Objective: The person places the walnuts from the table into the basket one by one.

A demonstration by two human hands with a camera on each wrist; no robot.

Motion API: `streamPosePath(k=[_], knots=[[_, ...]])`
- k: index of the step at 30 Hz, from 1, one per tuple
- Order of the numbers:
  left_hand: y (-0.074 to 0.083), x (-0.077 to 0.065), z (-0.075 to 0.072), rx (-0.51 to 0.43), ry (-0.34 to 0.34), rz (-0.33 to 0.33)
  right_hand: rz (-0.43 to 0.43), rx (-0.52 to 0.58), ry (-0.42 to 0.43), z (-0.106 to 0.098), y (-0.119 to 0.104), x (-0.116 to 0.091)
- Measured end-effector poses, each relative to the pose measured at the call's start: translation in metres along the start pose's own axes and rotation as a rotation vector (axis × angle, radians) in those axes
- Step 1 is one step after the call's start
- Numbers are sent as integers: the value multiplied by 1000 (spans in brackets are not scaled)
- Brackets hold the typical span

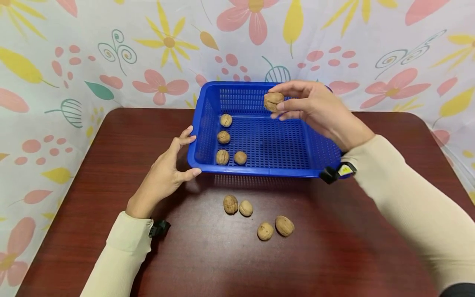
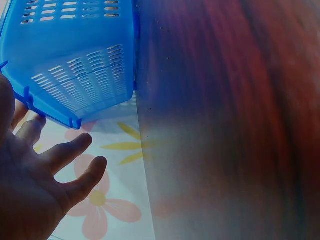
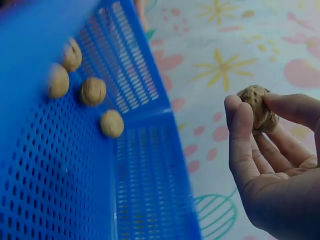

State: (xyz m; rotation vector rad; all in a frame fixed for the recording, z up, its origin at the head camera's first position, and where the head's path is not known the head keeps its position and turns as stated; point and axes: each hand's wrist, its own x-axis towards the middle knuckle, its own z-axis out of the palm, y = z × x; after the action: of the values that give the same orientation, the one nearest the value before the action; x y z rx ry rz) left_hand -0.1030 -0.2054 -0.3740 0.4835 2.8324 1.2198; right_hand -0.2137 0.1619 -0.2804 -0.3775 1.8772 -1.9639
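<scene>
Blue plastic basket (image 1: 256, 170), one walnut (image 1: 272, 101) held up

The right hand (image 1: 315, 103) pinches this walnut between thumb and fingers (the head view shows it before the basket's far wall). The left hand (image 1: 161, 175), fingers spread and not curled, touches the basket at its left end. Inside, four walnuts (image 1: 224, 137) lie toward the left. Four others (image 1: 230, 204) lie on the table (image 1: 200, 255), on the near side.

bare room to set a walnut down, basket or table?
Free: floor of the blue perforated plastic basket, right of its four round brown walnuts; glossy reddish-brown table, between the four loose tan walnuts and the cream right sleeve. Crowded: basket's left end; table's middle.
</scene>
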Motion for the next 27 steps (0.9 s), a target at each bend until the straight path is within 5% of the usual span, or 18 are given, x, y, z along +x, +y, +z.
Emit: streamPosePath(k=[12,27], knots=[[1,0,0,7,11,21,139,-71,-88,-1,30,59],[1,1,-1,19,14,10,319,-255,-368,11,70,79]])
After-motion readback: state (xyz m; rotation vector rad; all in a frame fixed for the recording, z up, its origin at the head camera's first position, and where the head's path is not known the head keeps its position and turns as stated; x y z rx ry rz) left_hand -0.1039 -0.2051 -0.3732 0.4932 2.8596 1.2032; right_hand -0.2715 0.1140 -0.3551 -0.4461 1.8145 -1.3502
